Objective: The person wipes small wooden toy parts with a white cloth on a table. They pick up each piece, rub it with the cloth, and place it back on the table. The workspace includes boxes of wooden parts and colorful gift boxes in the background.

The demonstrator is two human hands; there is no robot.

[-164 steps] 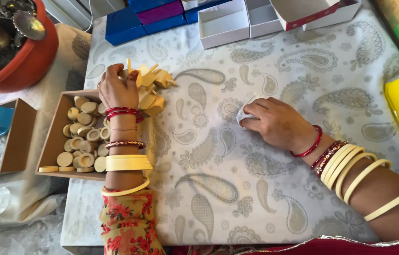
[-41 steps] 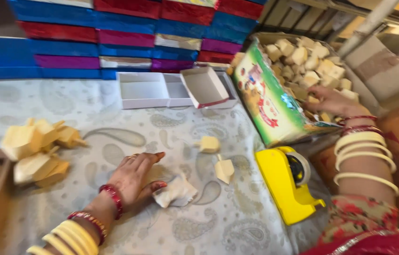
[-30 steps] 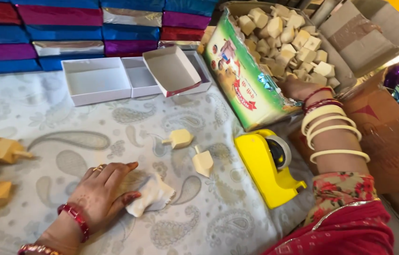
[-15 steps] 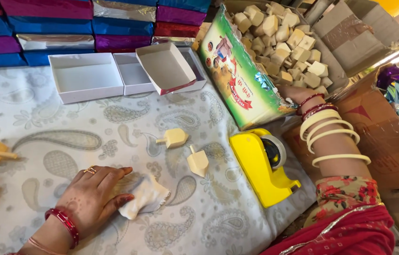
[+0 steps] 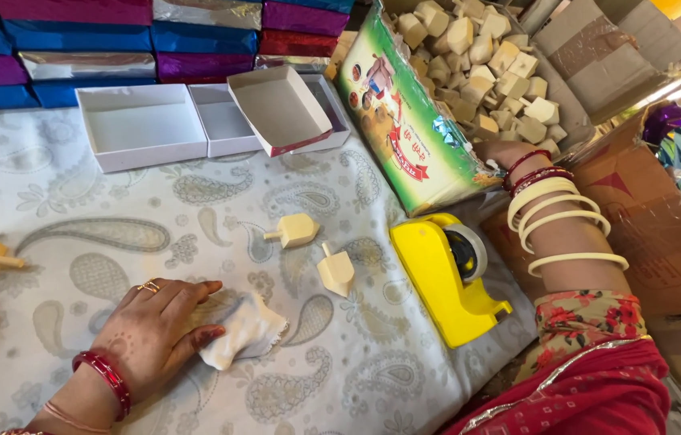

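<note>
Left hand (image 5: 155,326) now flat, open, pinning white cloth (image 5: 244,330); right hand (image 5: 501,153) reaches deeper into block carton (image 5: 405,121), grip hidden, cannot tell

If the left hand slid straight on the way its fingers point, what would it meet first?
The left hand points right, already touching the white cloth; beyond that, probably the nearer wooden spinning top, though depth is uncertain.
</note>
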